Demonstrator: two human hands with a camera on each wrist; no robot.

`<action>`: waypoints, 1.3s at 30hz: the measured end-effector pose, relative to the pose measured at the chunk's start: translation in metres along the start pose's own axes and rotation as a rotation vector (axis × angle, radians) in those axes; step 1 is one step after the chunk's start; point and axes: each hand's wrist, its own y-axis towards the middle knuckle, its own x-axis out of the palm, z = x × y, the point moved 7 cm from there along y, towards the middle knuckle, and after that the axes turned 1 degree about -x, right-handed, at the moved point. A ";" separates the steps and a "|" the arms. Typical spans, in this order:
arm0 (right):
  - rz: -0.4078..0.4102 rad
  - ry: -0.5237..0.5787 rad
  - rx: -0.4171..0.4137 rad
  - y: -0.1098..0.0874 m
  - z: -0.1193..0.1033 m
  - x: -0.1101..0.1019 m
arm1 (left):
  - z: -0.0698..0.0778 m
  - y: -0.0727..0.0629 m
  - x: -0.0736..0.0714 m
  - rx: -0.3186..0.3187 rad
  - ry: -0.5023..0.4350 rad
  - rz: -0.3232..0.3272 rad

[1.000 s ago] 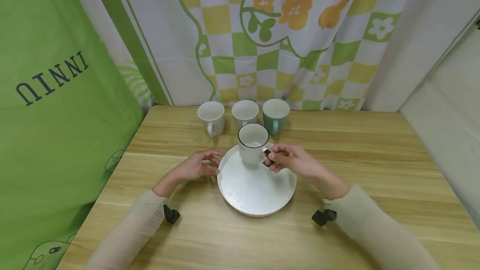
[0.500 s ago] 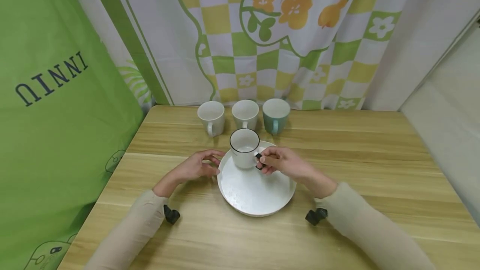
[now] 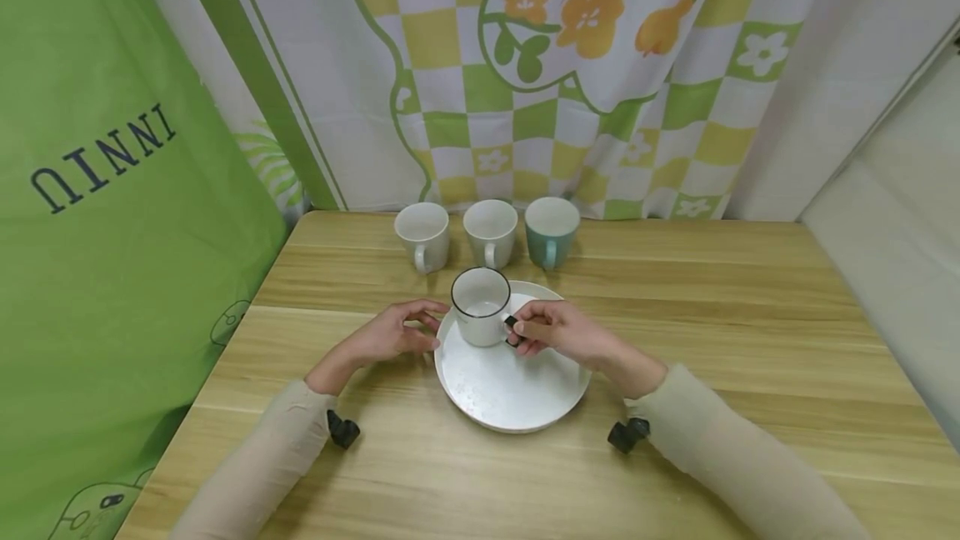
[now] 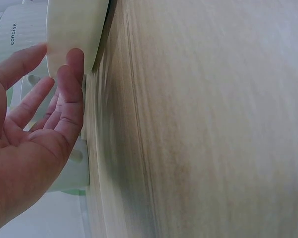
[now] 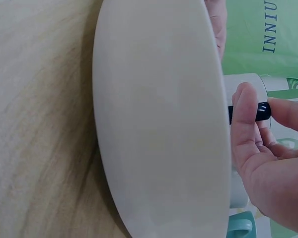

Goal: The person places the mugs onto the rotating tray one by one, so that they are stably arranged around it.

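A white mug [image 3: 476,319] with a dark rim and black handle is over the left back part of a round white tray [image 3: 517,394]. My right hand [image 3: 566,336] pinches the mug's handle [image 5: 263,111] between thumb and fingers. Whether the mug's base touches the tray is hard to tell. At the tray's left edge my left hand [image 3: 393,332] touches the rim with its fingertips, its fingers loosely bent. In the left wrist view, the hand [image 4: 39,119] is against the tray's side [image 4: 74,29], and the mug [image 4: 20,32] shows the word "concise".
Behind the tray, three cups stand in a row: a white cup [image 3: 422,227], another white cup [image 3: 491,227] and a teal cup [image 3: 552,240]. All rest on a wooden table [image 3: 712,298]. A patterned curtain [image 3: 540,123] hangs at the back, and green cloth [image 3: 142,273] at the left.
My right hand has moved the mug to the left and slightly nearer to me over the tray, uncovering the middle white cup. My left hand has stayed in place.
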 end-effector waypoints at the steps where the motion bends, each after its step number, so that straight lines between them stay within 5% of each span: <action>1: -0.001 -0.004 0.000 0.000 0.000 0.000 | 0.000 0.000 0.000 -0.001 0.001 0.000; 14: 0.013 0.003 0.026 0.001 0.002 -0.006 | 0.000 -0.001 0.000 -0.011 -0.002 -0.004; 22: 0.016 -0.084 -0.016 0.002 -0.003 -0.020 | 0.001 0.000 0.001 -0.006 -0.013 -0.009; 30: 0.031 -0.135 0.031 0.010 -0.003 -0.036 | 0.000 0.000 0.000 -0.018 -0.028 -0.009; 39: 0.113 -0.127 0.032 0.018 0.000 -0.045 | -0.001 0.000 0.000 -0.005 -0.010 -0.003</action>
